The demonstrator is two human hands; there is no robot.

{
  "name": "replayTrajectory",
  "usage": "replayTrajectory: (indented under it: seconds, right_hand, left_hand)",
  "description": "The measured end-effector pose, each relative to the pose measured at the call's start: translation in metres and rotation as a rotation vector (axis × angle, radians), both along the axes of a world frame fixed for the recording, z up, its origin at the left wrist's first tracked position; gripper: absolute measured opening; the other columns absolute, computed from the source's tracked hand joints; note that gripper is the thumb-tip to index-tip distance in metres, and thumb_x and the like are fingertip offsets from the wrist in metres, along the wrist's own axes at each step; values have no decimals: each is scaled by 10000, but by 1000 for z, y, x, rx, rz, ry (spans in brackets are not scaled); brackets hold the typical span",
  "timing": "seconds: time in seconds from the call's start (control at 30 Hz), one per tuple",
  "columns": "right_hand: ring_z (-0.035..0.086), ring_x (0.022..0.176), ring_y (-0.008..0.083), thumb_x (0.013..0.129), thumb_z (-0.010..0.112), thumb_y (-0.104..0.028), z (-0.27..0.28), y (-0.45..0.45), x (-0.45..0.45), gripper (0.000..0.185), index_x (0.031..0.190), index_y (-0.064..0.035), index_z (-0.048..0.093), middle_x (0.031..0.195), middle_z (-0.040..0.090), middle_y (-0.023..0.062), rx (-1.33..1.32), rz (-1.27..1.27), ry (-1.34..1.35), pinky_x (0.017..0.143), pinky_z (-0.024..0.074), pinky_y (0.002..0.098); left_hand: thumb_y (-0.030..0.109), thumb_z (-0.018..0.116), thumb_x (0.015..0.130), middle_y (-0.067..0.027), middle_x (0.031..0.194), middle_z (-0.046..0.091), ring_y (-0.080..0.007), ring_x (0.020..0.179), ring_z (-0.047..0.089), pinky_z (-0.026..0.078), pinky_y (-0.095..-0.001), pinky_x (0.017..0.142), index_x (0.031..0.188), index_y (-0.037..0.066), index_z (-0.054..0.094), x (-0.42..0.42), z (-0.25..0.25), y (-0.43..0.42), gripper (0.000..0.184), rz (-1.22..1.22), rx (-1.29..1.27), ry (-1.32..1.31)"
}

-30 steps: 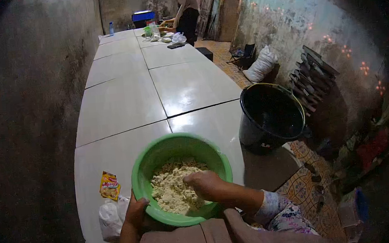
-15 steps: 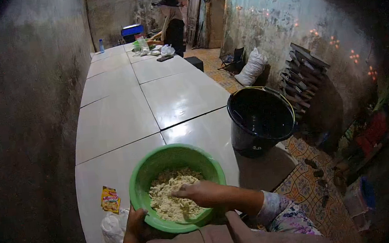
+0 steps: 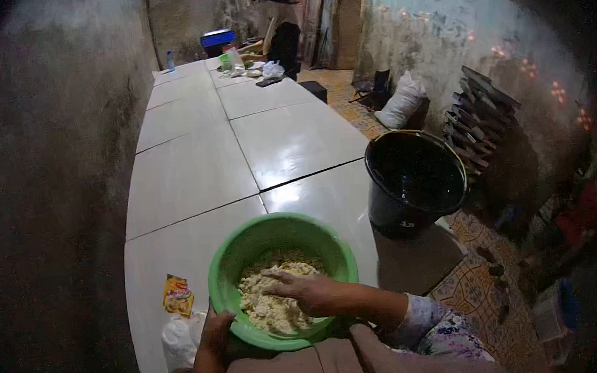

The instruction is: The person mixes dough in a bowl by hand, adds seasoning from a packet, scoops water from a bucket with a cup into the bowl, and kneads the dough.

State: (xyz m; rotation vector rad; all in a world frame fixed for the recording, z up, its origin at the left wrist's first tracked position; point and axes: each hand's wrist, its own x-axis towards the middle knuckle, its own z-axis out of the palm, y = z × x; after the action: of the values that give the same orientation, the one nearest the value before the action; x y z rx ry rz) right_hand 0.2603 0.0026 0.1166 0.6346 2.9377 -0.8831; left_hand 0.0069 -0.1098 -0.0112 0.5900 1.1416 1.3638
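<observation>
A green plastic bowl (image 3: pixel 278 237) stands at the near end of the white table, close against my body. Pale, crumbly dough (image 3: pixel 273 310) fills its bottom. My left hand (image 3: pixel 216 331) grips the bowl's left rim, thumb over the edge. Inside the bowl, my right hand (image 3: pixel 310 295) reaches in from the right, palm down, fingers stretched apart over the top of the dough; its fingertips touch the crumbs. Left of the bowl lie a yellow printed sachet (image 3: pixel 178 296) and a white plastic bag (image 3: pixel 180 346), whose contents I cannot make out.
A black bucket (image 3: pixel 415 204) with dark contents stands at the table's right edge. Along the white tabletop (image 3: pixel 190 182), bags and a blue crate (image 3: pixel 218 38) sit at the far end, beside another person (image 3: pixel 284 40). A white sack (image 3: pixel 403 101) leans by the right wall.
My right hand's fingers have spread and lifted slightly on the dough. The whole view has shifted a little, so things appear further right. My left hand keeps its hold on the bowl.
</observation>
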Motion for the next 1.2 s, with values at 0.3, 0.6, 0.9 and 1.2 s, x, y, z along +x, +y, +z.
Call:
replayTrajectory:
  seconds: [0.3,0.6,0.9,1.2]
  right_hand:
    - [340,1349,349,845,552,-75,-3,11,7,399,1238,-133,593,1471,342,131,-94,-51,40,1093,311,479]
    - [639,859,304,850,651,-147,62,47,71,237,1050,-26,609,941,632,160,226,-353,236,759,510,394]
    - [637,843,327,668,738,-40,113,130,195,274,930,-22,659,891,648,162,485,-707,-139,732,504,401]
    - [621,926,370,692,704,-105,61,171,206,319,998,-61,626,934,654,166,627,-584,-377,779,504,435]
  left_hand:
    - [67,512,756,-158,1259,461,-309,1111,526,504,-424,899,1432,76,249,16,40,-2,725,-47,31,-62]
    - [82,551,710,-120,1106,503,-250,958,555,514,-396,842,1380,72,313,10,27,-1,711,5,-34,-68]
    - [102,568,727,-130,1086,505,-261,962,555,517,-393,815,1399,66,289,14,32,-2,728,16,-12,-86]
    - [93,553,723,-128,1102,502,-255,985,550,512,-403,834,1396,73,291,-1,7,2,723,-27,-90,39]
